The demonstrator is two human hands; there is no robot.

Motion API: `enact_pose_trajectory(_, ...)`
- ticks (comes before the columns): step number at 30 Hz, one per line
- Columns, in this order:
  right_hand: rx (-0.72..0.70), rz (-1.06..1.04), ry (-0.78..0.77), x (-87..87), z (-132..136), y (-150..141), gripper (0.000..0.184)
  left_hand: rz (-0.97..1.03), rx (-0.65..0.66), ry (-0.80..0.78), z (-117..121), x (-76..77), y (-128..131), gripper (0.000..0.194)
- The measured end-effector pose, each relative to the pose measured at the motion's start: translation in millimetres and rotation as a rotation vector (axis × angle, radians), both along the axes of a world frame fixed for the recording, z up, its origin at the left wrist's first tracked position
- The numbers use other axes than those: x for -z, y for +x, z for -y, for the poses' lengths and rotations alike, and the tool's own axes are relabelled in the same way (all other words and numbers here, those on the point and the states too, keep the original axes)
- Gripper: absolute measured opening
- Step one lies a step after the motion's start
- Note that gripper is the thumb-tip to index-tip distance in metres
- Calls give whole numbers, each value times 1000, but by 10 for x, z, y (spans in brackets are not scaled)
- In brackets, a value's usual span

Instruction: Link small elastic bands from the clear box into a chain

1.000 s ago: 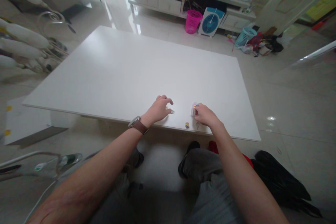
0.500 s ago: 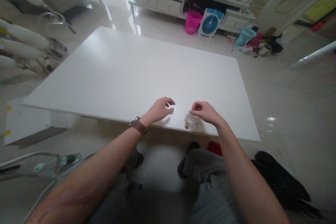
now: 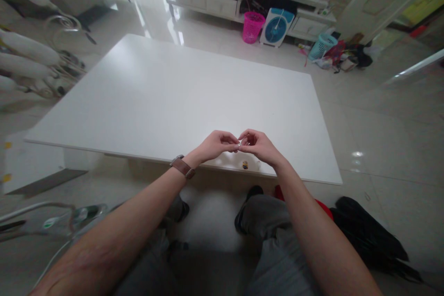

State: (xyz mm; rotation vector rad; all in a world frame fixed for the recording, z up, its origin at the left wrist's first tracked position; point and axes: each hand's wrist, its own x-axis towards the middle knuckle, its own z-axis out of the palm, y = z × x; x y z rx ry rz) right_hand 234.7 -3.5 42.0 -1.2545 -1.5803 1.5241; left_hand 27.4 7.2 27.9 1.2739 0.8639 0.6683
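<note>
At the left, the wrist behind the left hand wore a round watch on a brown strap. That hand's thumb and forefinger pinched a tiny pale piece, which lay just beyond their tips, toward the right hand. Facing it from the other side, the right hand pinched the same piece, so neither hand was clearly nearer; the fingers covered most of it, and its shape and long axis were too small to tell. Toward the body from the right hand's fingertips, a small yellow-and-blue cartoon figure sat apart from both hands on the white, smooth, rectangular surface, close to its front edge and nearer the right hand. Just right of it, below the right palm, was a small pale, see-through item, partly screened by that hand. Well beyond the hands, off the surface, stood a pink lattice plastic basket and, to its right, a blue-and-white box fan.
</note>
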Motion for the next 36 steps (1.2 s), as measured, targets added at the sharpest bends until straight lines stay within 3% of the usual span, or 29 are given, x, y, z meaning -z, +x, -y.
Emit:
enact_pose_trajectory(4, 6, 8, 31, -7, -7, -6, 47, -92, -53, 35, -59, -1, -56, 29)
enact_pose_trajectory(9, 154, 83, 78, 10, -41, 29, 52, -507, -151, 214, -207, 22, -284, 16)
enact_pose_trajectory(16, 205, 116, 96, 42, -52, 57, 47, -884, -115, 313, -209, 121, -381, 16)
enact_pose_trajectory(23, 189, 144, 103, 18, -32, 53, 44, -972, -91, 344, -169, 305, -314, 14)
enact_pose_trajectory(29, 292, 218, 129, -29, -89, 172, 34, -938, -104, 326, -239, 289, -425, 18)
enact_pose_trajectory(33, 438, 498, 191, -39, -149, 410, 20, -934, -128, 337, -268, 222, -500, 18)
enact_pose_trajectory(36, 421, 755, 218, -25, -157, 561, 18, -937, -115, 350, -248, 149, -496, 19)
